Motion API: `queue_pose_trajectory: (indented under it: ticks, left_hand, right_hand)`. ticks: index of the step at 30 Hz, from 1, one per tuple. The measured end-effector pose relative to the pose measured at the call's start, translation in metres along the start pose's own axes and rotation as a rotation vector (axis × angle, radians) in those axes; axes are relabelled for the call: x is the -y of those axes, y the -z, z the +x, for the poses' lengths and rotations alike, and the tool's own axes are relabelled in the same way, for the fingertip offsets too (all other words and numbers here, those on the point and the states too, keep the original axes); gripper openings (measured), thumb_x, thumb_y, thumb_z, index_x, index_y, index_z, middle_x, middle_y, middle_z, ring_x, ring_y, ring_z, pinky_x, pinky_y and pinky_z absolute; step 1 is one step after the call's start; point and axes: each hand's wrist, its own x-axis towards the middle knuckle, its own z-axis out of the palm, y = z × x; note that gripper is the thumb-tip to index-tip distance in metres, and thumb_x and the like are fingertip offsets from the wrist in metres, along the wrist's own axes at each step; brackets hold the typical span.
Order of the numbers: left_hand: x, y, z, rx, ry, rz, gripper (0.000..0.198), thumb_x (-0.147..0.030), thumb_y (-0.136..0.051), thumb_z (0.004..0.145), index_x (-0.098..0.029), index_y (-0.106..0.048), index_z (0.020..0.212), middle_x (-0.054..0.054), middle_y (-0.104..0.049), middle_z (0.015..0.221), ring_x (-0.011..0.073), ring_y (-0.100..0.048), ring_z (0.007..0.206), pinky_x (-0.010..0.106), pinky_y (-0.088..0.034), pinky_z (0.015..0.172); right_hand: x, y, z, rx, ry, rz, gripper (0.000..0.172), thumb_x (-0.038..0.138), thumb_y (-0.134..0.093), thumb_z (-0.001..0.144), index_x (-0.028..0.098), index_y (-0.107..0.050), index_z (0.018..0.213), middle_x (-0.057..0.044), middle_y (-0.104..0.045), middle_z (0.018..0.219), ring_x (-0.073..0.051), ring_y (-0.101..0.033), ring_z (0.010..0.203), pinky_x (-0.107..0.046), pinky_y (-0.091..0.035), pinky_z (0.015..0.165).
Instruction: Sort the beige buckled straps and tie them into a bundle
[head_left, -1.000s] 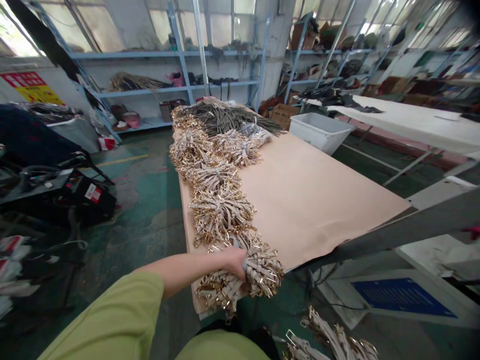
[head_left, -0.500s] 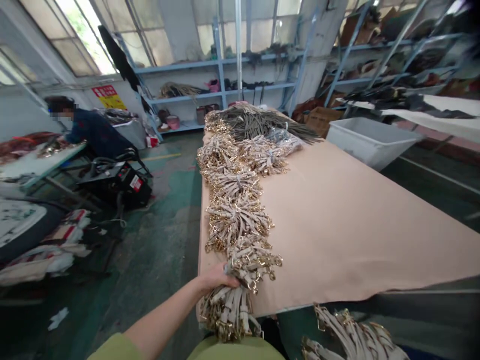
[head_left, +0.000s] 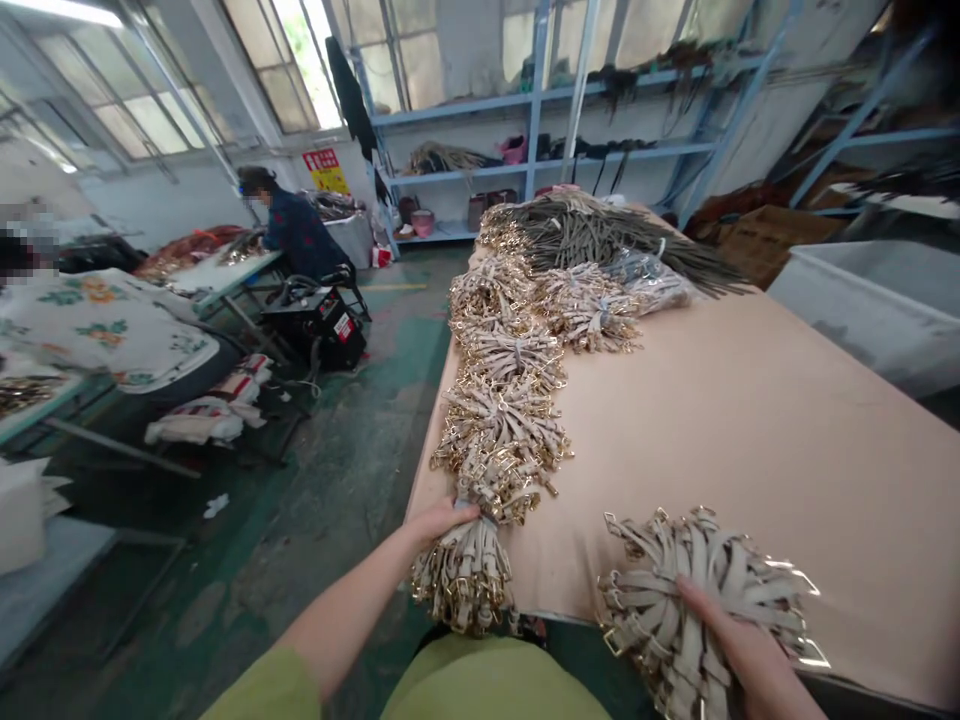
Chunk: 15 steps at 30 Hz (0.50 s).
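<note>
Strap bundles [head_left: 667, 630]: left hand [head_left: 444, 520] grasps one, right hand [head_left: 750, 652] another (tied piles [head_left: 502, 415] and grey straps [head_left: 600, 235] crowd the table [head_left: 720, 420]).

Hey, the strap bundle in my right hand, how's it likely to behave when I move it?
The strap bundle will probably flop at its ends, since its flat straps curve and fan outward. It may feel heavy for its size, given the many metal-looking buckles, which could also snag because they jut out.

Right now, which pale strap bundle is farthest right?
The bundle in the right grip; all others, including the one in the left grip, are farther left.
</note>
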Motion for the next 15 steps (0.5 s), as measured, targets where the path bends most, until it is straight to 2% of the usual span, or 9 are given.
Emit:
queue_pose_trajectory:
  ticks: [4, 8, 12, 15]
  left_hand:
    - [0.011, -0.004, 0.001, -0.008, -0.027, 0.05, 0.077, -0.053, -0.066, 0.066, -0.015, -0.041, 0.128, 0.009, -0.056, 0.122, 0.0226, -0.052, 0.111, 0.034, -0.042, 0.095]
    - [0.013, -0.004, 0.0, 0.005, -0.046, 0.067, 0.068, -0.051, -0.062, 0.071, -0.015, -0.044, 0.126, 0.008, -0.055, 0.124, 0.021, -0.051, 0.112, 0.033, -0.04, 0.097]
    - [0.011, -0.003, 0.0, 0.024, -0.028, 0.016, 0.066, -0.051, -0.063, 0.07, -0.012, -0.048, 0.121, 0.009, -0.057, 0.121, 0.0217, -0.053, 0.109, 0.032, -0.04, 0.098]
    - [0.009, -0.002, 0.003, 0.017, -0.023, -0.001, 0.067, -0.052, -0.065, 0.068, -0.011, -0.05, 0.12, 0.01, -0.058, 0.12, 0.0232, -0.054, 0.109, 0.033, -0.04, 0.098]
  right_hand:
    - [0.042, 0.0, 0.024, 0.1, -0.142, 0.048, 0.047, 0.055, -0.065, 0.059, 0.015, -0.07, 0.083, -0.015, -0.068, 0.092, -0.03, -0.064, 0.087, -0.04, -0.052, 0.082]
    - [0.069, -0.004, 0.058, 0.085, -0.171, -0.046, 0.039, 0.051, -0.072, 0.054, 0.015, -0.071, 0.071, -0.016, -0.069, 0.083, -0.031, -0.065, 0.078, -0.042, -0.053, 0.076]
    - [0.062, -0.012, 0.104, 0.247, -0.188, 0.033, 0.038, 0.049, -0.066, 0.061, 0.013, -0.07, 0.072, -0.018, -0.068, 0.082, -0.03, -0.065, 0.078, -0.041, -0.052, 0.072]
    - [0.05, -0.014, 0.125, 0.164, -0.074, -0.088, 0.042, 0.053, -0.06, 0.066, 0.013, -0.069, 0.072, -0.017, -0.069, 0.08, -0.028, -0.066, 0.075, -0.039, -0.052, 0.07]
